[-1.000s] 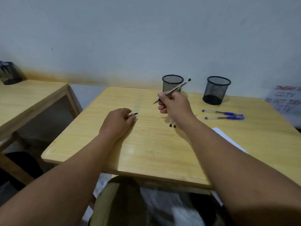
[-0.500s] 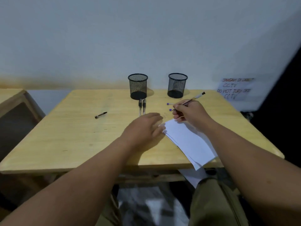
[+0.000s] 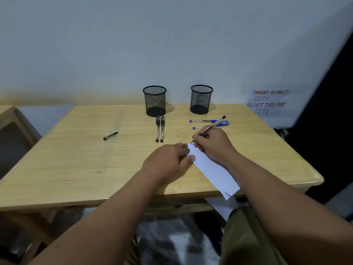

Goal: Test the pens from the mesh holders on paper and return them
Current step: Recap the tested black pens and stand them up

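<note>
My right hand (image 3: 212, 144) grips a black pen (image 3: 212, 127) with its tip down at the far corner of the white paper (image 3: 215, 171). My left hand (image 3: 170, 159) lies flat on the paper's left edge, fingers straight. Two black mesh holders stand at the back of the wooden table: the left mesh holder (image 3: 154, 101) and the right mesh holder (image 3: 201, 99). Two black pens (image 3: 160, 129) lie side by side in front of the left holder. Two blue pens (image 3: 206, 123) lie in front of the right holder. A black pen cap (image 3: 110, 136) lies alone to the left.
The wooden table (image 3: 76, 165) has scribbles on its top near the paper's far corner. A handwritten sign (image 3: 267, 102) hangs on the wall at the right. Another wooden table (image 3: 7, 115) stands at the left. The paper overhangs the near table edge.
The view swung right. My left hand left the cap on the table and came to rest on the paper. My right hand brought the pen tip down to the paper's corner.
</note>
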